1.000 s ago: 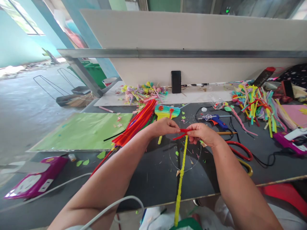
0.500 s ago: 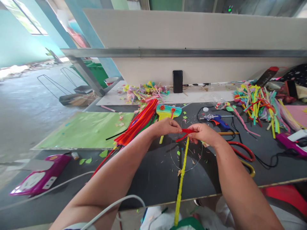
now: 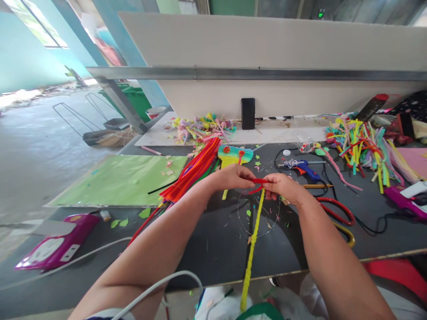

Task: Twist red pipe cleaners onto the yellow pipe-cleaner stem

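A red pipe cleaner [image 3: 259,181] is pinched between my two hands above the dark table. My left hand [image 3: 237,177] grips its left part between thumb and fingers. With thumb and forefinger, my right hand [image 3: 277,186] holds its right part where it meets the top of a long yellow twisted pipe cleaner [image 3: 255,235]. The yellow length slopes down over the table's front edge toward my lap. Just behind my left hand lies a teal and yellow fuzzy piece [image 3: 235,155] with red round bits. A bundle of red and orange pipe cleaners [image 3: 191,173] lies left of it.
At right lie a blue glue gun [image 3: 305,169], red-handled scissors [image 3: 338,212] and a heap of coloured pipe cleaners [image 3: 356,144]. A phone [image 3: 247,113] leans on the back board. A green sheet [image 3: 116,180] and a purple device [image 3: 55,244] are at left; a pale cable [image 3: 160,282] crosses in front.
My hands have drawn slightly closer together on the red pipe cleaner, its loose end shifting a little right. The yellow length hangs much as before.
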Demonstrator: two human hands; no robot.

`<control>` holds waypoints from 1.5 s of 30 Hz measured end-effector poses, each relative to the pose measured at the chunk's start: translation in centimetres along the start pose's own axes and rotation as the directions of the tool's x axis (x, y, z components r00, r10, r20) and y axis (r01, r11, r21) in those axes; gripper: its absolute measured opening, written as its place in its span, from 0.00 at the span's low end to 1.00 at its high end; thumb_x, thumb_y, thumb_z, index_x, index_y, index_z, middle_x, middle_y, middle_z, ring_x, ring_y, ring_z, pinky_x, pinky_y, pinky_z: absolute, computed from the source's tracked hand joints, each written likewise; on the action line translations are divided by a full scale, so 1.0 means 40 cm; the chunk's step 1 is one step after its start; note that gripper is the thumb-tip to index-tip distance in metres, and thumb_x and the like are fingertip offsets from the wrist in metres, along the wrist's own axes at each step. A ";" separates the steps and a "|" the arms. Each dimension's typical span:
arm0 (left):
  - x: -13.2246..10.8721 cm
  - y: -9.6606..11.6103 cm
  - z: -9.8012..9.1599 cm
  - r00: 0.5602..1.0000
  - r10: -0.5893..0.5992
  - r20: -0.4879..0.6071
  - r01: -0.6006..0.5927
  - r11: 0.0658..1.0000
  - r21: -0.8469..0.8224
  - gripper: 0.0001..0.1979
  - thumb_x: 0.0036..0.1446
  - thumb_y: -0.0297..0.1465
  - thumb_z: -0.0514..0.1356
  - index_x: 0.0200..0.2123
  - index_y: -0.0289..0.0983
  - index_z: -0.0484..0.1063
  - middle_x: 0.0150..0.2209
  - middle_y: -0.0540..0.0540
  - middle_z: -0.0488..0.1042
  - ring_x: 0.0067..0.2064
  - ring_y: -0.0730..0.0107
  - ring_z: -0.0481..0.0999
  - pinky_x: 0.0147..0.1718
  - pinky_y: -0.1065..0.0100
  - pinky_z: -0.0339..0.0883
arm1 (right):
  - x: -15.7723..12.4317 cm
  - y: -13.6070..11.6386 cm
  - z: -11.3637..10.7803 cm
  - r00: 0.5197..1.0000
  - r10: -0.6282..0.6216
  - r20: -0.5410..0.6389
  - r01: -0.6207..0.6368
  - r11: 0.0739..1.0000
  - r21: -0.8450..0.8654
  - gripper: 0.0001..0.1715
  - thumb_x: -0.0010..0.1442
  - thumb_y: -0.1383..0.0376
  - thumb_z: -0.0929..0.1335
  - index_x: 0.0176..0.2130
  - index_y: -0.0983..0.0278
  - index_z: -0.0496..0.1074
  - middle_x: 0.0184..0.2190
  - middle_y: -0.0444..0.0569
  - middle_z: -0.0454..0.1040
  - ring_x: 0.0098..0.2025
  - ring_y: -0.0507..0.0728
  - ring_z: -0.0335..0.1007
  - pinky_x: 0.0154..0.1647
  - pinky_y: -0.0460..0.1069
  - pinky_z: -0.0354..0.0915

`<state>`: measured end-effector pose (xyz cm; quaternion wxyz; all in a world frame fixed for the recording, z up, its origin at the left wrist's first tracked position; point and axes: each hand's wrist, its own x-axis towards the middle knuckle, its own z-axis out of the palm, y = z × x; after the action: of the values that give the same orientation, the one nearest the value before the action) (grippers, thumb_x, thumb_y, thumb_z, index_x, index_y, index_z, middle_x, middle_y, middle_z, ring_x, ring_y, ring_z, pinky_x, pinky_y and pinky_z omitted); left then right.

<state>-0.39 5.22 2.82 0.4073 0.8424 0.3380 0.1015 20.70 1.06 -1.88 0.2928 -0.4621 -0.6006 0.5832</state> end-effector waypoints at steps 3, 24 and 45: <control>-0.009 0.019 0.005 0.997 0.062 -0.052 -0.049 0.972 0.229 0.17 0.50 0.36 0.60 0.43 0.37 0.74 0.32 0.49 0.74 0.31 0.73 0.70 0.30 0.74 0.60 | -0.001 -0.004 -0.002 1.000 0.016 -0.008 -0.016 0.999 0.029 0.12 0.52 0.59 0.68 0.27 0.65 0.65 0.17 0.41 0.67 0.18 0.48 0.64 0.18 0.43 0.56; 0.022 0.001 0.044 0.861 0.359 -0.361 -0.255 0.918 0.305 0.08 0.53 0.30 0.59 0.24 0.34 0.72 0.27 0.47 0.69 0.35 0.72 0.68 0.38 0.70 0.62 | -0.007 -0.008 -0.007 0.999 -0.053 0.012 0.053 0.998 -0.015 0.10 0.53 0.61 0.68 0.30 0.66 0.70 0.18 0.40 0.68 0.17 0.46 0.62 0.18 0.42 0.59; 0.012 -0.030 0.010 0.962 0.166 -0.214 -0.190 0.977 -0.094 0.13 0.48 0.27 0.59 0.39 0.32 0.72 0.35 0.45 0.74 0.34 0.74 0.70 0.34 0.73 0.62 | 0.000 -0.001 -0.006 0.999 -0.015 -0.039 0.020 0.989 0.144 0.17 0.50 0.55 0.71 0.25 0.67 0.68 0.18 0.45 0.72 0.19 0.49 0.67 0.17 0.42 0.59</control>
<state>-0.43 5.81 1.60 0.4066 0.8299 0.2946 0.2432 20.92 1.16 -1.80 0.3420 -0.4454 -0.5550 0.6137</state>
